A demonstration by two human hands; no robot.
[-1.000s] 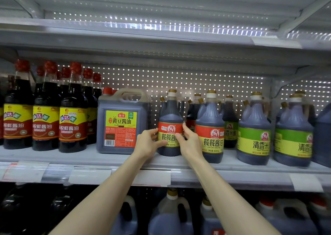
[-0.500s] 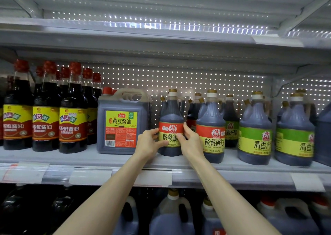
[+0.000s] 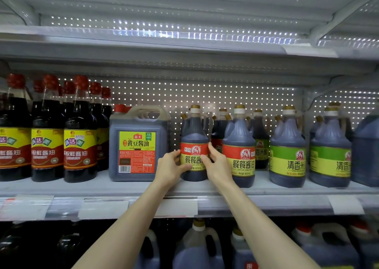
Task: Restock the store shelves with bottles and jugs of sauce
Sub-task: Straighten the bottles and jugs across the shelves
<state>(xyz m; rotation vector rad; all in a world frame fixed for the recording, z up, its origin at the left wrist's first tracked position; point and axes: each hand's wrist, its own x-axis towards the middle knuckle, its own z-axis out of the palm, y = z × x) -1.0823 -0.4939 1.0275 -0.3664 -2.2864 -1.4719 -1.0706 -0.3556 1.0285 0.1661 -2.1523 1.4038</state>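
On the middle shelf, left hand and right hand clasp the red-labelled soy sauce bottle from both sides, probably squaring its label forward.

Grey metal store shelf with a perforated back panel; white paper price tags sit in the rail along its front edge. Standing upright on it, left to right: tall red-capped bottles of dark sauce with yellow-and-red labels, in rows running back; a rectangular grey plastic jug with a moulded handle; a round-shouldered gold-capped bottle with a red-and-yellow label; its twin bottle, just beside and nearer the edge; two green-labelled bottles; a large grey jug, cut off by the frame. More bottles stand behind.
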